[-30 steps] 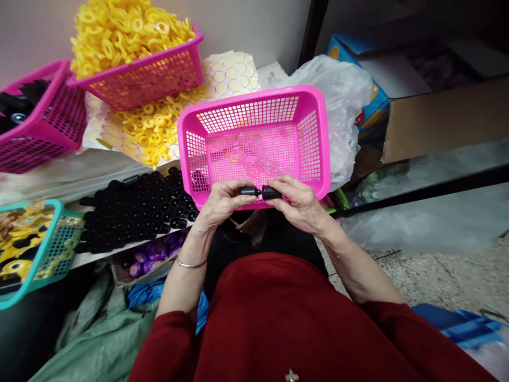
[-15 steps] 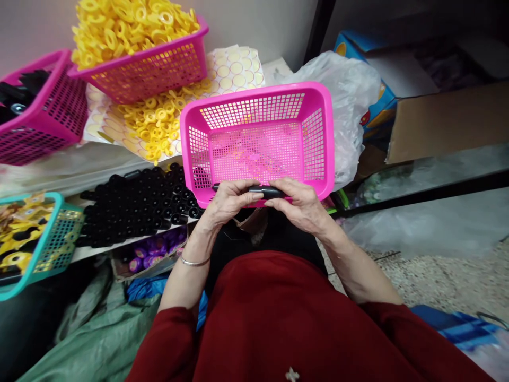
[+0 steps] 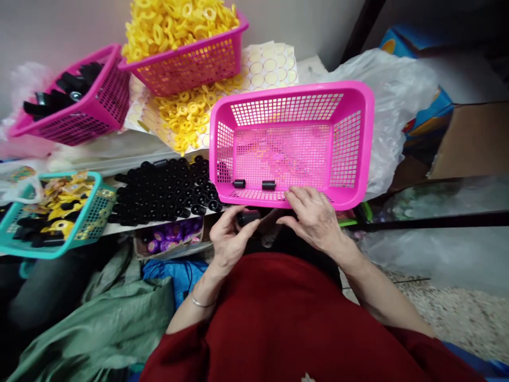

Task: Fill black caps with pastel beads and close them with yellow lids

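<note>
My left hand (image 3: 230,236) is closed around a short black plastic cylinder (image 3: 249,216), just in front of the pink basket (image 3: 292,199). My right hand (image 3: 312,220) has its fingers stretched out and thumb apart, at the basket's front rim, with nothing visible in it. Two small black cylinders (image 3: 269,184) lie on their sides inside the pink basket, close to its front wall. Left of the basket, many black cylindrical pieces (image 3: 163,188) are packed side by side, several with their round ends facing me.
A second pink basket (image 3: 186,63) is heaped with yellow ring-shaped pieces (image 3: 178,24); more lie on sticker sheets (image 3: 274,63). Black parts fill another pink basket (image 3: 79,124). A teal basket (image 3: 89,223) holds yellow and black parts. Plastic bags (image 3: 389,106) and a cardboard box (image 3: 473,138) stand right.
Both hands were together on a black cylindrical piece over the basket's front rim. They have moved apart, and two small black cylinders now show in the basket. The view has swung left.
</note>
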### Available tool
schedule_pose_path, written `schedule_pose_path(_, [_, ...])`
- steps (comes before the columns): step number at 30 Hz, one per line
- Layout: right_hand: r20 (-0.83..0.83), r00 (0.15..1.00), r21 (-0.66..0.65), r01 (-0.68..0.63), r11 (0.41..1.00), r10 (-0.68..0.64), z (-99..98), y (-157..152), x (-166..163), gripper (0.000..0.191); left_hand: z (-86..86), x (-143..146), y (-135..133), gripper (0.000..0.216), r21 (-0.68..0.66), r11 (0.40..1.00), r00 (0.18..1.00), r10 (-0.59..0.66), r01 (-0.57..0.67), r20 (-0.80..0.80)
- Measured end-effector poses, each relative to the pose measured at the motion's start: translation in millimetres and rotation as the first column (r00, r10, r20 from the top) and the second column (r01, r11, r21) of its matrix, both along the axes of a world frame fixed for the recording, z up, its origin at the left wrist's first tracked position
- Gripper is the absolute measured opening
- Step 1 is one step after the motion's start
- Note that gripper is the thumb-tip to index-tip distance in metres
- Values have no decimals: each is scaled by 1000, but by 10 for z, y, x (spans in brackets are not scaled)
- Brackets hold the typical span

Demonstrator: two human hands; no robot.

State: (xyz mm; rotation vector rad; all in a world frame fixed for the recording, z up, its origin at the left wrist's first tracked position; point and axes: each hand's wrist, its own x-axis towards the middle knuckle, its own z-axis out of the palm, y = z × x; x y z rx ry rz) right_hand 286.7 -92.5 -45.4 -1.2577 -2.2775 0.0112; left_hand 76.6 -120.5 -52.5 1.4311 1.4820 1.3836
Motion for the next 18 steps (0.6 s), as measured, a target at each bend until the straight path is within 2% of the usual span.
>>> schedule_pose_path(2, [158, 984, 29, 74, 997, -78, -57, 27, -7, 31, -124, -158, -74, 33, 30, 990, 988, 139, -137, -61])
schedule_pose_path(4, [248, 961, 96, 99, 990, -120, -131, 60, -28, 17, -249, -281, -99, 31, 50, 979, 968, 202, -196, -149])
schedule_pose_path(6, [276, 947, 212, 105, 972, -162, -195, 96, -49, 16, -359, -346, -99, 29, 72, 976, 949, 216, -205, -232])
schedule_pose_path(9, [214, 946, 405, 139, 904, -242, -226, 142, -45, 22, -443, -346, -84, 27, 142, 972, 925, 222, -186, -307])
schedule_pose_path(11, [158, 949, 473, 170, 865, -273, -206, 165, -9, 23, -424, -315, -59, 26, 201, 965, 914, 231, -171, -333])
schedule_pose_path(14, [70, 949, 503, 234, 832, -309, -152, 176, 87, 24, -295, -280, 41, 23, 241, 959, 894, 238, -153, -380])
schedule_pose_path(18, [-40, 941, 503, 310, 807, -336, -82, 117, 226, 23, -82, -300, 353, 21, 167, 983, 842, 147, -69, -519])
